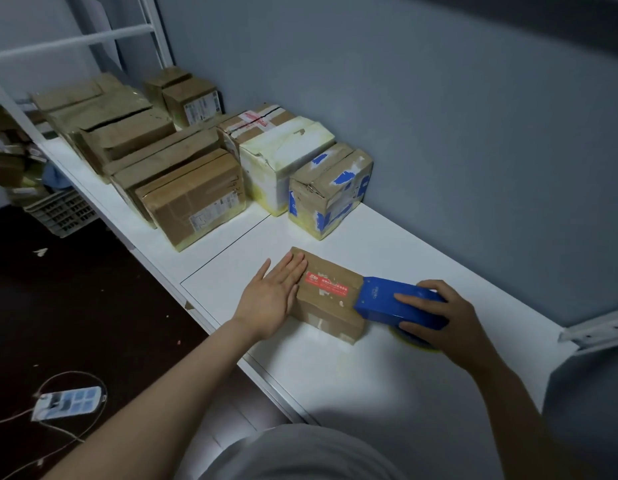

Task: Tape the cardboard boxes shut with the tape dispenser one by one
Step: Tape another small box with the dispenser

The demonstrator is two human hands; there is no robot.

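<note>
A small brown cardboard box (330, 299) with a red label lies on the white table (370, 375) in front of me. My left hand (271, 297) lies flat with straight fingers on the box's left end. My right hand (446, 318) grips a blue tape dispenser (387, 299), fingers curled over its top. The dispenser's front end rests on the right end of the box top. A yellowish tape roll (413, 341) shows under the dispenser, mostly hidden by my hand.
Several other cardboard boxes stand in rows at the back left of the table, the nearest a blue-taped one (330, 190). A grey wall runs along the right. A plastic crate (63, 211) and a power strip (70, 403) with cables lie on the dark floor.
</note>
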